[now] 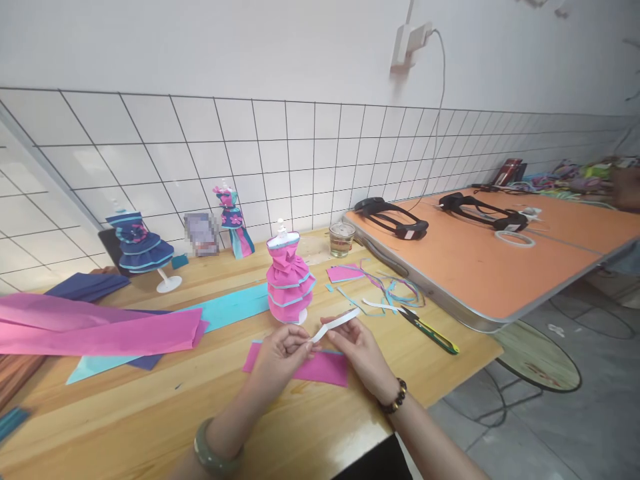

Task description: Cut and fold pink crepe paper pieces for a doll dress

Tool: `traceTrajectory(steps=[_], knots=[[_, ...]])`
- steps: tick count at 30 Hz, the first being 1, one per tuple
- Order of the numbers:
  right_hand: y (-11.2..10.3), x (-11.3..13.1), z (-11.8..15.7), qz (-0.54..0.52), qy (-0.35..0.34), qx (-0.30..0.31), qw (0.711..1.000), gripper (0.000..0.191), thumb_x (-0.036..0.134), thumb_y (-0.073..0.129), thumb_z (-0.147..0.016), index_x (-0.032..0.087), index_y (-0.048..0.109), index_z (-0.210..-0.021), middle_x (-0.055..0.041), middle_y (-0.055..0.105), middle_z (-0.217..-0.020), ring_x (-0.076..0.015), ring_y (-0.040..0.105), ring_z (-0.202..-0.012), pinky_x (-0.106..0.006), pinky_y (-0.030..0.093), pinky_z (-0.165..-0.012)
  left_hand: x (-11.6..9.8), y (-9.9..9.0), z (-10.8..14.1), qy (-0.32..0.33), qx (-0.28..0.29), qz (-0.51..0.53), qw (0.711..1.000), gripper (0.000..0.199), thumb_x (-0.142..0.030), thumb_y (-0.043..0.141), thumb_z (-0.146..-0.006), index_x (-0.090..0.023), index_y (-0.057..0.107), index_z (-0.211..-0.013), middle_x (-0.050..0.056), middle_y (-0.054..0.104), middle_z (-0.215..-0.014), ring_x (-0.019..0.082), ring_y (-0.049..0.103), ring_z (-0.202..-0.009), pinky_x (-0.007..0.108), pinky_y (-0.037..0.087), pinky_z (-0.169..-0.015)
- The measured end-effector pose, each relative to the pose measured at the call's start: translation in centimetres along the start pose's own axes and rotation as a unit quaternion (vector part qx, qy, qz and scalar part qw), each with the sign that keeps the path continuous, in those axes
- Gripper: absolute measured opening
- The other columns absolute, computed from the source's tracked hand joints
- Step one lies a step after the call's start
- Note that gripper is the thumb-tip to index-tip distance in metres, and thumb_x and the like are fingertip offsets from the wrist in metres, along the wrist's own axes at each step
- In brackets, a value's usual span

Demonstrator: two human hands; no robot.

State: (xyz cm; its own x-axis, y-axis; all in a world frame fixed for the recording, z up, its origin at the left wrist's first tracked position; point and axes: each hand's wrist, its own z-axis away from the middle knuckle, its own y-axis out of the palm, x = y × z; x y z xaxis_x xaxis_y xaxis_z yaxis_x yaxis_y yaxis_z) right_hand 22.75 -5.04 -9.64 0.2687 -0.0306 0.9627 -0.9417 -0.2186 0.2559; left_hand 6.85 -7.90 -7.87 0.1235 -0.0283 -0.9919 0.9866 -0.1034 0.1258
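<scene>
Between my two hands runs a narrow white strip [341,321], bent near its left part. The fingers of my left hand [286,352] pinch its left end. My right hand [356,347] grips it farther along, and its right end sticks out above the fingers. Below my hands lies a pink sheet [323,370] with a light blue edge, partly covered by them. Just beyond stands a small dress form in a tiered pink dress [287,280] with light blue trim. To the right rest yellow-green thread snips [430,332] with dark blades.
Left of me lie pink sheets [100,333], a light blue strip [235,308] and dark blue sheets [90,288]. A blue dress figure [140,243], another figure [233,223] and a glass cup [341,240] stand behind. Thin scraps [393,287] lie right; black headsets [393,219] rest on an orange table [480,267].
</scene>
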Motion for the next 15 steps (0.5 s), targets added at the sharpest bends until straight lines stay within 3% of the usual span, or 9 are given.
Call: traceTrajectory(steps=[6, 9, 12, 15], knots=[[-1.0, 1.4, -0.6, -0.194, 0.082, 0.030, 0.977, 0.023, 0.035, 0.065, -0.072, 0.015, 0.062, -0.083, -0.0078, 0.066, -0.092, -0.0203, 0.060, -0.092, -0.038, 0.042, -0.088, 0.1, -0.3, -0.2, -0.038, 0.016, -0.013, 0.999, 0.031, -0.032, 0.068, -0.066, -0.013, 0.053, -0.085, 0.009, 0.071, -0.076, 0.018, 0.066, -0.069, 0.030, 0.052, -0.066], [-1.9, 1.6, -0.7, -0.198, 0.105, 0.040, 0.974, 0.024, 0.034, 0.064, -0.072, 0.014, 0.062, -0.084, -0.0078, 0.067, -0.092, -0.0192, 0.061, -0.092, -0.034, 0.043, -0.087, 0.2, -0.3, -0.4, -0.055, 0.013, -0.034, 0.998, 0.034, -0.035, 0.069, -0.065, -0.011, 0.057, -0.085, 0.010, 0.071, -0.075, 0.019, 0.066, -0.067, 0.030, 0.052, -0.064], [-2.8, 1.4, -0.8, -0.174, 0.136, 0.010, 0.975, 0.021, 0.032, 0.066, -0.071, 0.014, 0.060, -0.078, -0.0055, 0.067, -0.084, -0.0164, 0.063, -0.085, -0.030, 0.046, -0.083, 0.6, -0.3, -0.5, -0.080, 0.011, -0.049, 0.996, 0.037, -0.037, 0.070, -0.062, -0.010, 0.060, -0.085, 0.011, 0.071, -0.073, 0.020, 0.066, -0.067, 0.031, 0.053, -0.063], [-3.4, 1.1, -0.7, -0.085, 0.160, -0.044, 0.983, 0.031, 0.029, 0.068, -0.068, 0.015, 0.057, -0.094, -0.0032, 0.066, -0.076, -0.0156, 0.065, -0.075, -0.030, 0.050, -0.074, 1.0, -0.2, -0.6, -0.106, 0.021, -0.051, 0.993, 0.039, -0.039, 0.071, -0.059, -0.010, 0.061, -0.083, 0.010, 0.071, -0.071, 0.021, 0.066, -0.066, 0.032, 0.053, -0.062]])
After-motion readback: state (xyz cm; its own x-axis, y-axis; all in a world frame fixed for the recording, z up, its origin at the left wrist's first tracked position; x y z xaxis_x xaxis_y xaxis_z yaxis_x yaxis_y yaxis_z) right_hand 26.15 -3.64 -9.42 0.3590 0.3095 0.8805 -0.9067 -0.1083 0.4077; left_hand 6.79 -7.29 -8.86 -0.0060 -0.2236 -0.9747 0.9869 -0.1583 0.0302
